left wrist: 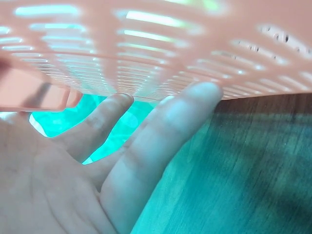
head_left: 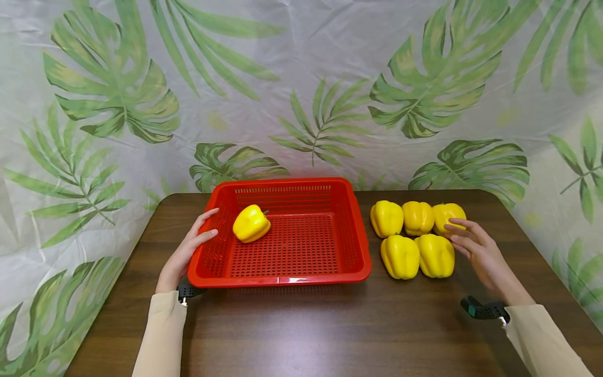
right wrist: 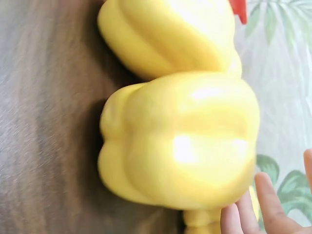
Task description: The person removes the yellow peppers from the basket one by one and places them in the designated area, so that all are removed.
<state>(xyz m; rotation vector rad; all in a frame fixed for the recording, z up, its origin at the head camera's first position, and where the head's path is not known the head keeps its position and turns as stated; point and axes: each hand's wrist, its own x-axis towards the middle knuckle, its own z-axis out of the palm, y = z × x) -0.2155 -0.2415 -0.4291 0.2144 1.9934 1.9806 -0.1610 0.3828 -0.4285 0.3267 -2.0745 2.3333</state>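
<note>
A red plastic basket (head_left: 278, 281) stands on the table, and one yellow bell pepper (head_left: 252, 223) lies inside near its left wall. My left hand (head_left: 186, 251) holds the basket's left rim; in the left wrist view, its fingers (left wrist: 146, 141) lie against the slotted side wall. To the right of the basket sit several yellow bell peppers (head_left: 400, 256) in two rows. My right hand (head_left: 482, 256) reaches in from the right with fingers parted, fingertips overlapping the right side of the back-right pepper (head_left: 447, 215). A front pepper (right wrist: 185, 141) fills the middle of the right wrist view.
The dark wood table (head_left: 301, 335) carries everything. Directly behind it hangs a pale cloth (head_left: 330, 63) printed with green leaves. Each wrist wears a black strap (head_left: 485, 310).
</note>
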